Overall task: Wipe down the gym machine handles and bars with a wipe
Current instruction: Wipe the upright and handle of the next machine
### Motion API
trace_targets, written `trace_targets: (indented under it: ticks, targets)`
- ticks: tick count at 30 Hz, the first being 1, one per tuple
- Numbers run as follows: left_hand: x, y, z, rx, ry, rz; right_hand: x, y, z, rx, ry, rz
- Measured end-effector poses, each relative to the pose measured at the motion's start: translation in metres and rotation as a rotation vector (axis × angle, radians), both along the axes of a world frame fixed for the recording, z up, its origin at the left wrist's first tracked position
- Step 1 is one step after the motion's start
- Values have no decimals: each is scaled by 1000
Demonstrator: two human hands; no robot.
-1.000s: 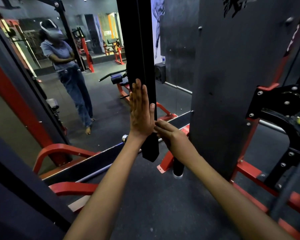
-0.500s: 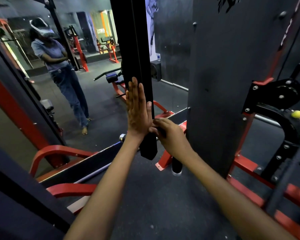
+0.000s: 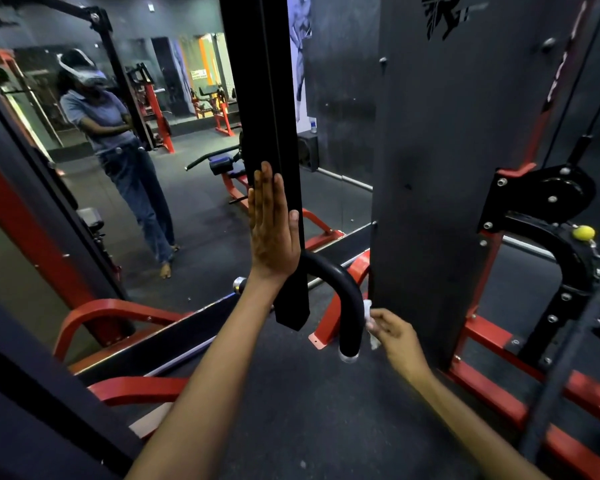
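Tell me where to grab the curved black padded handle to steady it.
Wrap a hand round the straight lower stretch of the curved black padded handle, coming from its open right side, where the right hand holds the white wipe. The flat black upright bar blocks the left.

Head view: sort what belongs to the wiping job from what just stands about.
Job:
- white wipe, pinched in right hand
- curved black handle
- black upright bar, left hand flat on it

Standing about:
- yellow ball
- pulley
- mirror
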State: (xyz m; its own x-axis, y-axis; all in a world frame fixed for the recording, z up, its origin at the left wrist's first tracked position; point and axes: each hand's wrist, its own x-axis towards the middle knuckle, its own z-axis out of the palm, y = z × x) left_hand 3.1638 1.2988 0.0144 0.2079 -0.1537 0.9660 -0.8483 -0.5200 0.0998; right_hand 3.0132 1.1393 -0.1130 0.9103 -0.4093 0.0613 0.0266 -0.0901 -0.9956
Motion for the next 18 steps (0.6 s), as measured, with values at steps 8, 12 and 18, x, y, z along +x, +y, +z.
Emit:
trace_targets:
  ticks: [8, 12, 18]
  targets:
    - [0, 0, 0, 9, 10, 1, 30, 13, 113, -452, -442, -72]
    - [1, 2, 1, 29, 6, 10, 37, 37, 113, -958, -452, 172]
    - [-1, 0, 0, 24, 7, 16, -21, 4, 29, -840, -495, 138]
